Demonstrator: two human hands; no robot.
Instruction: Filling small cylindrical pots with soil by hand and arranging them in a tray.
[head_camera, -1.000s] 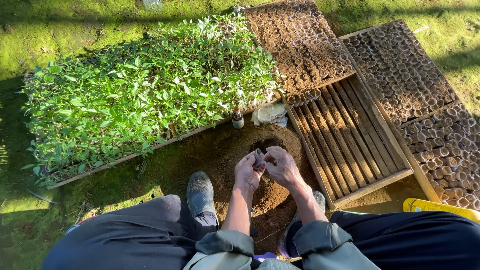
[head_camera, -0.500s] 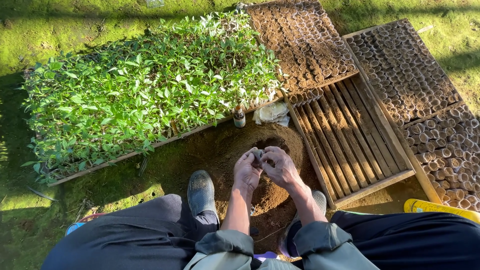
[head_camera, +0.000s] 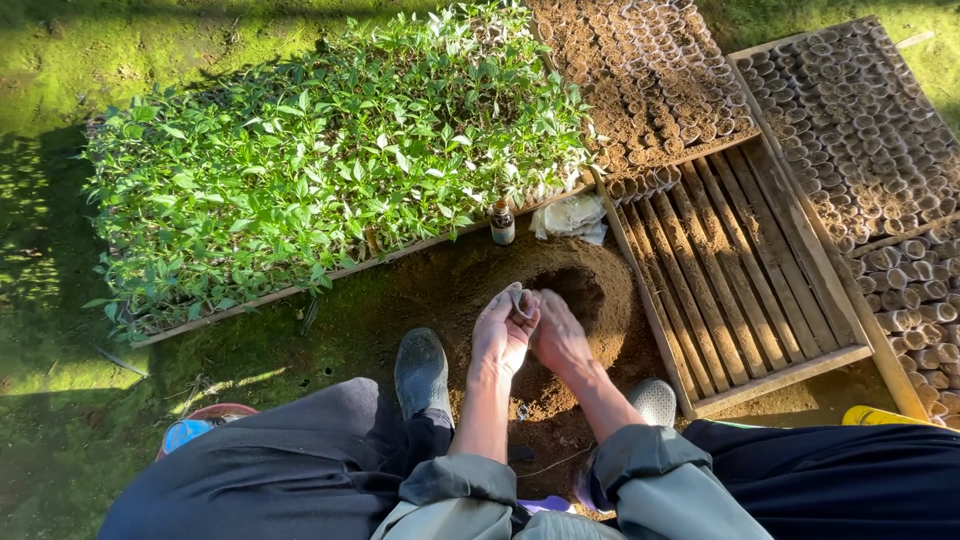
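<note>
- Your left hand (head_camera: 500, 335) curls its fingers round a small soil cup (head_camera: 517, 298), pinched at the rim, over the soil mound (head_camera: 590, 285) (dug hollow at its centre)
- Your right hand (head_camera: 558, 335) cups it loosely from the right, holding nothing itself
- Keep the cup upright and pack gently; the slatted tray (head_camera: 735, 290) lies just right

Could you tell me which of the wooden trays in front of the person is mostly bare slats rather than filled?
The slatted tray right of the soil heap, nearest the right hand: only its top row holds pots. The others are packed with seedlings or small pots.
</note>
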